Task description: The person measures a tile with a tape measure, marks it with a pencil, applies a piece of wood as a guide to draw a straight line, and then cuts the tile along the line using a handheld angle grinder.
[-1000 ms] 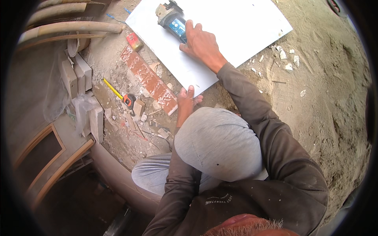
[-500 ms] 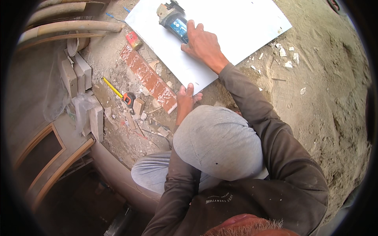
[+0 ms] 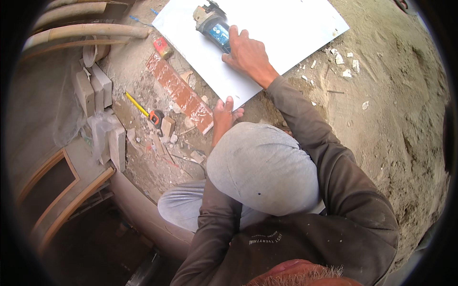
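A large white tile (image 3: pixel 300 33) lies on the ground at the top. My right hand (image 3: pixel 250 55) is wrapped round the body of a blue angle grinder (image 3: pixel 218 33), whose grey head and guard point to the far left above the tile. The grinder's disc is mostly hidden. At the tile's nearest corner, my left hand (image 3: pixel 226 114) is closed on the edge, thumb on top and fingers mostly underneath. Beside that hand lies a long reddish-brown strip (image 3: pixel 179 93) smeared with white.
An orange-and-black tape measure (image 3: pixel 156 117), its yellow blade partly out, lies amid rubble at left. A red can (image 3: pixel 162 47) sits by the tile's left edge. Stacked slabs (image 3: pixel 100 83) and curved poles (image 3: pixel 86 34) stand farther left. White shards (image 3: pixel 347 73) dot the sandy ground (image 3: pixel 381 119).
The grinder in my right hand has shifted slightly right and nearer over the tile. My left hand keeps its hold on the corner.
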Available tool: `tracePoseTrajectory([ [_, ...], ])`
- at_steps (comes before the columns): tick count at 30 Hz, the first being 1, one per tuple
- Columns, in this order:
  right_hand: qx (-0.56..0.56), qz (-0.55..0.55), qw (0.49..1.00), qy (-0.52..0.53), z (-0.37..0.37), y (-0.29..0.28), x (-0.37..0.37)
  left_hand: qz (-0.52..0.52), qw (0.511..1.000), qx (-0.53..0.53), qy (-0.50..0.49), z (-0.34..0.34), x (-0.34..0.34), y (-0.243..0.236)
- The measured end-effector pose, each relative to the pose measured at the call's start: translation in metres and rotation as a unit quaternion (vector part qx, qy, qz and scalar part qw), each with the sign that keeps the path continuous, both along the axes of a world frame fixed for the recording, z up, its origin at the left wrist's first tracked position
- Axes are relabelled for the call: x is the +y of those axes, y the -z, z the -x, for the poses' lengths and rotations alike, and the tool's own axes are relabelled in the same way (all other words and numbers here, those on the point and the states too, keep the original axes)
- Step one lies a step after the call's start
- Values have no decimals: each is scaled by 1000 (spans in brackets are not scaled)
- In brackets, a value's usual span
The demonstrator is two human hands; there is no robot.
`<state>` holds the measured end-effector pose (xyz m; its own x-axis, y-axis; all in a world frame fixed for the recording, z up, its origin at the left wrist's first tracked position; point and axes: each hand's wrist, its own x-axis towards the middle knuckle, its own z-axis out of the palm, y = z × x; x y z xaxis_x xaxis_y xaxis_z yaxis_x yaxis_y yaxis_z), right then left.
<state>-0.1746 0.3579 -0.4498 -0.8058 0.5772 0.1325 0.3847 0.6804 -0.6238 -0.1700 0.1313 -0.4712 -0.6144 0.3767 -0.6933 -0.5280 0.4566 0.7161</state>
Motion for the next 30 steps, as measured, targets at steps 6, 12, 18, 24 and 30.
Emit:
tracePoseTrajectory([
  [6, -13, 13, 1000, -7, -9, -4, -4, 0, 1000, -13, -8, 3, -4, 9],
  [12, -29, 15, 999, -5, -11, -3, -4, -1, 1000, -16, -11, 2, -4, 10],
  [18, -32, 22, 999, -8, -15, -6, -5, -12, 1000, -18, -12, 3, -3, 9],
  [24, 6, -16, 1000, -2, -23, 5, -9, -14, 1000, -24, -8, 3, -4, 12],
  [30, -3, -9, 1000, -3, -29, 3, -11, -17, 1000, -23, -6, 3, -5, 11],
])
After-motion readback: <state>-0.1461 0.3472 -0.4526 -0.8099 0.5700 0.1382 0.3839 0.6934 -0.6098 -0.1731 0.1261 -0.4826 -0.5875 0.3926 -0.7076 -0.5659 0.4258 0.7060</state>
